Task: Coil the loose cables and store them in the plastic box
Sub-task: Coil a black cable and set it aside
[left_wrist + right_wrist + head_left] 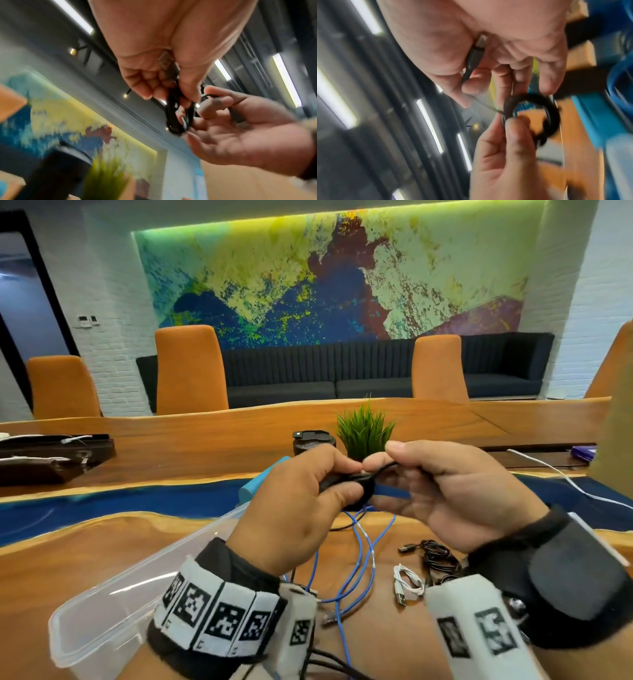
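Both hands are raised above the wooden table (68,549) with a small black cable coil (352,486) between them. My left hand (342,481) pinches the coil (178,116) between thumb and fingers. My right hand (383,474) grips the cable's free end, and the USB plug (476,52) lies in its palm. In the right wrist view the coil (530,116) is a tight ring under the left hand (513,125). The clear plastic box (113,597) stands open at lower left. A loose blue cable (356,559), a white cable (407,580) and a black cable bundle (438,559) lie on the table below.
A black tumbler (313,441) and a small green plant (364,433) stand just beyond the hands. A blue lid (251,486) lies behind the box. A white cable (548,474) runs across the right side. Orange chairs (190,371) line the far edge.
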`<act>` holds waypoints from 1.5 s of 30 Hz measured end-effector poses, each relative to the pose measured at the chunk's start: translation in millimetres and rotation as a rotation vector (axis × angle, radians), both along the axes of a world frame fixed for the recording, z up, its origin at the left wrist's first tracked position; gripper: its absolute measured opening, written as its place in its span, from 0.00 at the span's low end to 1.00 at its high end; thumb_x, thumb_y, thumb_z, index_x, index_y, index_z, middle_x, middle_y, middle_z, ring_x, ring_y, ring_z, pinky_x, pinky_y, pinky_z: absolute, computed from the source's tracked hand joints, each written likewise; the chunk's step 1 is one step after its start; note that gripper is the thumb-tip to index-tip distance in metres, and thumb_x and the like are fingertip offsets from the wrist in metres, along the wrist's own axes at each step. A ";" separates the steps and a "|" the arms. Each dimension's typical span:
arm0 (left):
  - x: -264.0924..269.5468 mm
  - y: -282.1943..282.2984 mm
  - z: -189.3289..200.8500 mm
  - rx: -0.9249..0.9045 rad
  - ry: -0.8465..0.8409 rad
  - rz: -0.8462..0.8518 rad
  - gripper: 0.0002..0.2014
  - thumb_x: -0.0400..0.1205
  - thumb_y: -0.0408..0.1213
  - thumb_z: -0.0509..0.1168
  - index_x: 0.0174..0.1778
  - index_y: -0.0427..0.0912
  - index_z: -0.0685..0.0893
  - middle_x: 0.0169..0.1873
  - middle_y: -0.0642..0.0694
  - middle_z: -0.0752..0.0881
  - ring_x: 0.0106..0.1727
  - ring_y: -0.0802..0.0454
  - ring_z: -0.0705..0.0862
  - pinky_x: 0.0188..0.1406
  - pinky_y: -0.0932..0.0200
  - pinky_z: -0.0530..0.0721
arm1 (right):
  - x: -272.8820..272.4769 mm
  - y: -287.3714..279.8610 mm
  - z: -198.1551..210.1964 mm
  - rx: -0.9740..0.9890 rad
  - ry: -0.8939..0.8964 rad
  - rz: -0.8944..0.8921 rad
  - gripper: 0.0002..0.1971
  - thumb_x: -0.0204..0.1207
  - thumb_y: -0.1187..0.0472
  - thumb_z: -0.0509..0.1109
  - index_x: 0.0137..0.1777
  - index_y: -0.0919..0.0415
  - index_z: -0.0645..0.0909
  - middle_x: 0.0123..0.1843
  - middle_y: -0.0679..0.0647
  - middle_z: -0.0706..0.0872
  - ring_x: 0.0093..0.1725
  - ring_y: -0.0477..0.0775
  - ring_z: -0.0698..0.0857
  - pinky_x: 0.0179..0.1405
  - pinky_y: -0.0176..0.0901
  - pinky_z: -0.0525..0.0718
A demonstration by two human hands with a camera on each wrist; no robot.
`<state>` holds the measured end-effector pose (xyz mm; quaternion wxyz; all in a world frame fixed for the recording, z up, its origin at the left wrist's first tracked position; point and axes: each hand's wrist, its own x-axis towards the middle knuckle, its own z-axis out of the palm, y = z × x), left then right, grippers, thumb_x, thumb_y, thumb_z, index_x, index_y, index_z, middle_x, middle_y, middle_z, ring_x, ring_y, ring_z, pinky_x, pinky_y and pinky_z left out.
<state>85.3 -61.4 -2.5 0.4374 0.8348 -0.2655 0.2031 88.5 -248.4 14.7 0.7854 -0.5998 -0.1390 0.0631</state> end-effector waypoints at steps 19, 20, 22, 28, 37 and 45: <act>1.9 -0.4 0.5 -0.195 0.113 -0.105 0.17 0.86 0.29 0.63 0.70 0.48 0.76 0.47 0.42 0.90 0.51 0.49 0.90 0.52 0.56 0.88 | -0.7 6.6 -8.6 -0.784 -0.487 -0.067 0.15 0.84 0.58 0.65 0.34 0.52 0.83 0.25 0.43 0.80 0.24 0.38 0.74 0.24 0.30 0.71; 1.4 0.2 0.9 -0.129 0.085 -0.091 0.15 0.86 0.29 0.63 0.68 0.47 0.80 0.48 0.47 0.90 0.52 0.55 0.88 0.51 0.61 0.87 | -3.3 6.3 -6.4 -0.821 -0.516 -0.044 0.16 0.84 0.60 0.65 0.33 0.51 0.82 0.24 0.41 0.79 0.24 0.37 0.74 0.24 0.27 0.71; 0.0 -0.6 1.3 -0.049 0.072 -0.084 0.10 0.87 0.31 0.62 0.59 0.45 0.85 0.47 0.52 0.89 0.49 0.59 0.87 0.47 0.66 0.85 | -7.1 6.6 -4.2 -0.876 -0.569 -0.027 0.18 0.83 0.64 0.64 0.32 0.46 0.81 0.25 0.36 0.81 0.27 0.35 0.77 0.29 0.25 0.73; 3.9 2.0 -2.0 0.026 0.003 0.051 0.05 0.87 0.38 0.62 0.51 0.47 0.83 0.42 0.52 0.87 0.44 0.56 0.83 0.42 0.57 0.82 | 0.1 3.1 -5.6 -0.722 -0.554 -0.243 0.07 0.78 0.59 0.72 0.46 0.48 0.91 0.34 0.41 0.89 0.36 0.39 0.85 0.36 0.38 0.83; 8.3 -10.0 -9.6 -0.296 -0.031 0.083 0.06 0.83 0.30 0.67 0.53 0.42 0.86 0.45 0.50 0.90 0.47 0.58 0.88 0.46 0.62 0.87 | 3.7 23.5 -20.9 -0.698 -0.463 -0.404 0.05 0.73 0.52 0.76 0.40 0.49 0.83 0.30 0.51 0.89 0.31 0.47 0.89 0.36 0.57 0.89; 11.4 -21.1 -15.0 -0.650 0.075 -0.016 0.08 0.81 0.25 0.70 0.51 0.41 0.86 0.47 0.39 0.91 0.51 0.41 0.90 0.53 0.45 0.89 | 5.5 29.9 -23.6 -0.291 -0.245 -0.399 0.06 0.76 0.64 0.75 0.51 0.59 0.84 0.39 0.59 0.91 0.39 0.54 0.93 0.41 0.61 0.92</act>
